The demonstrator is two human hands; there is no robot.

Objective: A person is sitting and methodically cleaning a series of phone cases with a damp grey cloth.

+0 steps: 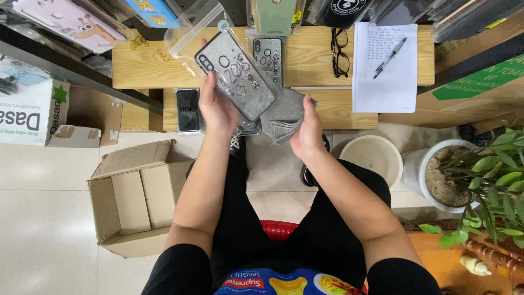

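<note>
Left hand [215, 106] has the glittery phone case [234, 74] pinched, thumb on its face, fingers behind. The case's long axis runs from eleven o'clock down to five, over the wooden bench [147, 65]. Right hand [307, 128] sits at four o'clock from it, fingers pressed together against a grey cloth [281, 114], which touches the case's lower end. The left hand is plainly nearer.

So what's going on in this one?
A seated person holds a glittery grey phone case up in the left hand, gripped at its lower edge. The right hand holds a grey cloth just beside the case. On the wooden table ahead lie another patterned case, black glasses and a pen on paper. An open cardboard box sits on the floor.
</note>
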